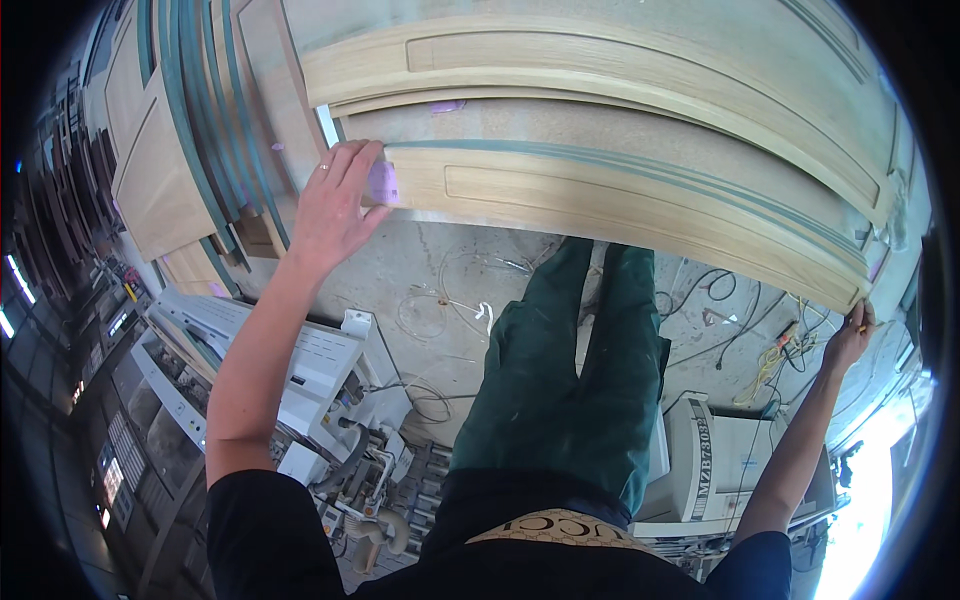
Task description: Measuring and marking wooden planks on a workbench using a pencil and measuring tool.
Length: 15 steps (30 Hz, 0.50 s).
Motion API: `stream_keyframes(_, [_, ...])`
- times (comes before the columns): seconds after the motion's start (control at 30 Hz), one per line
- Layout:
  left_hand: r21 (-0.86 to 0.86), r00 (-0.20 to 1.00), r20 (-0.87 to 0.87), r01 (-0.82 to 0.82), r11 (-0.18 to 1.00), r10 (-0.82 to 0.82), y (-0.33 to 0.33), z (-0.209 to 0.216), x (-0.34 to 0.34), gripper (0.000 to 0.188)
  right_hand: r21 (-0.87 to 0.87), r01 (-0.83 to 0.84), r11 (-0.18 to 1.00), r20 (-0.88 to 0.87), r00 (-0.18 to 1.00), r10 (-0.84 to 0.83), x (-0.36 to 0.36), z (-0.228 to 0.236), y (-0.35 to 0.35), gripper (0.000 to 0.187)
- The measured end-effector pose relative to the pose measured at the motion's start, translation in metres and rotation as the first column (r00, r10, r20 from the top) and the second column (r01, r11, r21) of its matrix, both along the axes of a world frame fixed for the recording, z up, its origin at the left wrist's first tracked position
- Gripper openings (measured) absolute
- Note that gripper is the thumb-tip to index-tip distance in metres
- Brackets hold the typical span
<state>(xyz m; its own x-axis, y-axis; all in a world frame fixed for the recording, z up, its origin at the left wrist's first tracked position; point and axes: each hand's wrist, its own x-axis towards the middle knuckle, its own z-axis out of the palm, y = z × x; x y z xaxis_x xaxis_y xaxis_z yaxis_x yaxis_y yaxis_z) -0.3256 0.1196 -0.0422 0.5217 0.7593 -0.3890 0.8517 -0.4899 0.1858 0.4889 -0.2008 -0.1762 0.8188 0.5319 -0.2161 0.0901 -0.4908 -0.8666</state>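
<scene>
The narrow wooden panel point(630, 208) spans left to right before you; your left hand point(338, 205) has its fingers clamped on the left end, beside a purple label point(383, 183), your right hand point(850, 338) gripping the right corner.

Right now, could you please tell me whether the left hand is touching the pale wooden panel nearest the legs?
Touching: the head view shows the left hand gripping the pale wooden panel by its left end.

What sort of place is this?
Probably a woodworking shop: there is a long wooden board with a grooved face, more panels at the left, and a pale machine at the lower left.
</scene>
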Motion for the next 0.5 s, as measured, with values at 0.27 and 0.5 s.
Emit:
stream_keyframes(0.27, [0.010,0.994,-0.088,0.071,0.997,-0.070,-0.002,-0.017,-0.003,0.079,-0.276,-0.149,0.949,0.348,0.905,0.244,-0.018,0.016,0.002,0.039])
stream_keyframes(0.5, [0.001,0.987,-0.161,0.024,1.000,-0.023,-0.011,-0.016,0.016,0.091,-0.001,0.052,0.999,0.120,0.991,-0.051,-0.044,0.029,0.027,0.025])
